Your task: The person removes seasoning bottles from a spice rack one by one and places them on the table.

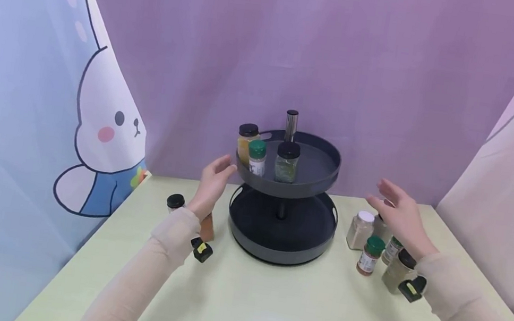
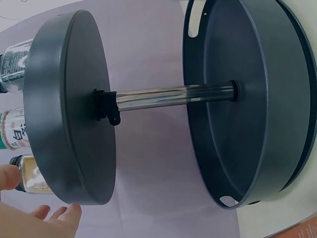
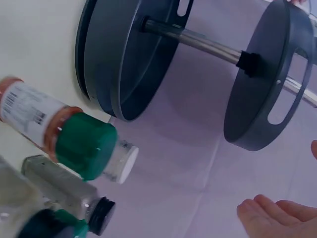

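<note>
L hand (image 1: pixel 210 186) loose-fingered nr top tray (image 1: pixel 301 188); R hand (image 1: pixel 401 216) loose, raised abv jars (image 1: pixel 368 260).

Three jars (image 1: pixel 286 168) stand on the upper tray (image 1: pixel 286 189) of a dark rack (image 1: pixel 274 253).

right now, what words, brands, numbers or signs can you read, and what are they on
No text reads for certain.
Green-capped jar on the upper tray: dark characters, too unclear to read.
Green-capped red jar at right: printed label, blurred.
Green-capped jar beside it: label too small.
Orange container at left: faint print, blurred.
</note>
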The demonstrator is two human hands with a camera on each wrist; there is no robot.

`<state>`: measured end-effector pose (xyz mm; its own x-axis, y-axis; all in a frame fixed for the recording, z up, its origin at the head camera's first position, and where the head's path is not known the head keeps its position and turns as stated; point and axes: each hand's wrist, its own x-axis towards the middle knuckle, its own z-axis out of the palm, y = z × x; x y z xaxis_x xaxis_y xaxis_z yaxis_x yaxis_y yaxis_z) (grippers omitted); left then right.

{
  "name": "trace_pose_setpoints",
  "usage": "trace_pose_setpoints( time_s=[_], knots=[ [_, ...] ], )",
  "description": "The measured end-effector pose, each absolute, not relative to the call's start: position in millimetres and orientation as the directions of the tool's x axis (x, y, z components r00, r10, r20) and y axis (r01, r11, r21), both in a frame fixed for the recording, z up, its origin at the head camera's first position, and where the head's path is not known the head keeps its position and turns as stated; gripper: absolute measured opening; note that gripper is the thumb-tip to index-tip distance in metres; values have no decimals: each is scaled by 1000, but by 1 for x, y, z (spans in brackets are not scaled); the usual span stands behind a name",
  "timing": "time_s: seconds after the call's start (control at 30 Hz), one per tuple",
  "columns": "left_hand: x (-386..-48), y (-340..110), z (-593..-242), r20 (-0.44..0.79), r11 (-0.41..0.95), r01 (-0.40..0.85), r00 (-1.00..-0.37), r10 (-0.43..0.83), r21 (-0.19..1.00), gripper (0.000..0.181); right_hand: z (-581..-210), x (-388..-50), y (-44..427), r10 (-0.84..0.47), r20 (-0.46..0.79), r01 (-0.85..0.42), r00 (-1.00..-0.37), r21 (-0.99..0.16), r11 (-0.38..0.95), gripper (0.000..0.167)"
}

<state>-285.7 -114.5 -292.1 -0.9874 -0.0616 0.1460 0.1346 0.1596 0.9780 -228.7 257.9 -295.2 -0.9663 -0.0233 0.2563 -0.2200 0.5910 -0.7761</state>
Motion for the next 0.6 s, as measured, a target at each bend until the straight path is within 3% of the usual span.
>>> trace_pose_setpoints(
  time_s=[0.6],
  knots=[
    [-273, -124, -297, 176, 210, 162, -983, -52, 964, 50, -279, -285, 223, -29, 218, -196, -976, -802, 564, 78]
  ],
)
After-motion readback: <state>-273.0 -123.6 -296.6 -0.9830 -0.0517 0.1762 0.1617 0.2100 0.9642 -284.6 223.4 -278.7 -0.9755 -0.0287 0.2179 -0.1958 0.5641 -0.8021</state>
